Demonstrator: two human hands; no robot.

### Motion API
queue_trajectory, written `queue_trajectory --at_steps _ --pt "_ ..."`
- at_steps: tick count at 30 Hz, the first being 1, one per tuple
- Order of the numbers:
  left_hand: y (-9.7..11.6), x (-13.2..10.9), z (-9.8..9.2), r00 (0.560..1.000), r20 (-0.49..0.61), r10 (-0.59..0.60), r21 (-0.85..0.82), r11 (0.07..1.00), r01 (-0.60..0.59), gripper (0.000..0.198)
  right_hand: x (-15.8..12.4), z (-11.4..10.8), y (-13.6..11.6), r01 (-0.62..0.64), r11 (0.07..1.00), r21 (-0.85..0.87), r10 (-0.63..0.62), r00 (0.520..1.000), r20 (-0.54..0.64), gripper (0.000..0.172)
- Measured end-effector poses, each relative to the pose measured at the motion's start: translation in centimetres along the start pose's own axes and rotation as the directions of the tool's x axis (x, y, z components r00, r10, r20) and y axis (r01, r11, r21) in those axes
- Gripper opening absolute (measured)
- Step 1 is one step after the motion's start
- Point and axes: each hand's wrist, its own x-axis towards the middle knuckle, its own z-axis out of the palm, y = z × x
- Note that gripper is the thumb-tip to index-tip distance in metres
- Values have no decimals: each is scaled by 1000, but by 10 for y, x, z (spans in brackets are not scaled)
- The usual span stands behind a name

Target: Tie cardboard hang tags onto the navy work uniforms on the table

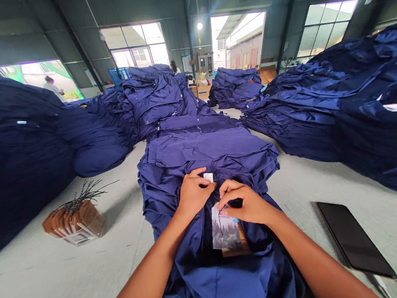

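A navy blue garment [219,285] lies bunched in front of me, on top of other navy garments. My left hand [196,191] is closed in a pinch on its cloth beside a small white label [208,177]. Just to the right, my right hand [243,202] pinches the thin dark string at the top of a hang tag [226,232]. This tag carries a grey picture of trees and rests on the cloth, over a brown card [236,251]. Exactly where the string runs between my fingers is hard to make out.
A bundle of brown hang tags [75,222] with black strings stands on the pale table [125,259] at left. At right lies a black phone [356,240] with a cable. Large navy garment piles [8,147] rise on both sides. A person [53,87] is far back.
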Motion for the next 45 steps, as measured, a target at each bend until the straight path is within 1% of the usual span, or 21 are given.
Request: queue_trajectory --at_steps 3,6,8,10,13,15,18,22,24,30,38,45 --pt "-4 -1 -2 1000 -7 21 -31 999 -22 12 1 4 4 -7 1000 12 8 999 -42 8" --pt "-8 -1 -5 997 -30 77 -112 990 -80 10 2 5 6 -34 998 46 40 990 -136 7" --pt "-11 -1 -6 993 -58 104 -194 974 -114 9 3 6 9 -63 995 74 79 970 -231 11" --pt "-12 0 -6 991 -78 104 -284 951 -122 8 4 8 13 -94 989 115 127 937 -325 17" --pt "-12 0 -6 992 -78 95 -368 922 -117 14 6 12 17 -131 979 155 183 901 -392 23" --pt "-10 0 -7 990 -77 116 -369 920 -136 16 8 15 17 -137 983 121 174 906 -386 23" --pt "-8 -1 -8 983 -69 172 -313 932 -185 11 9 18 13 -141 990 24 141 931 -336 23" --pt "-7 -2 -10 977 -13 212 -263 942 -208 6 12 20 10 -171 984 -57 148 948 -283 23" --pt "-7 -1 -10 977 0 214 -267 941 -206 6 12 20 11 -180 982 -57 158 947 -279 23" --pt "-8 0 -10 975 -11 222 -293 931 -215 9 13 19 14 -200 980 6 192 928 -318 28" --pt "-7 -1 -11 976 6 217 -289 935 -206 10 12 21 17 -210 977 -33 191 935 -300 24" --pt "-7 -1 -12 976 -10 220 -296 931 -213 9 12 20 16 -207 977 -52 185 944 -275 23"
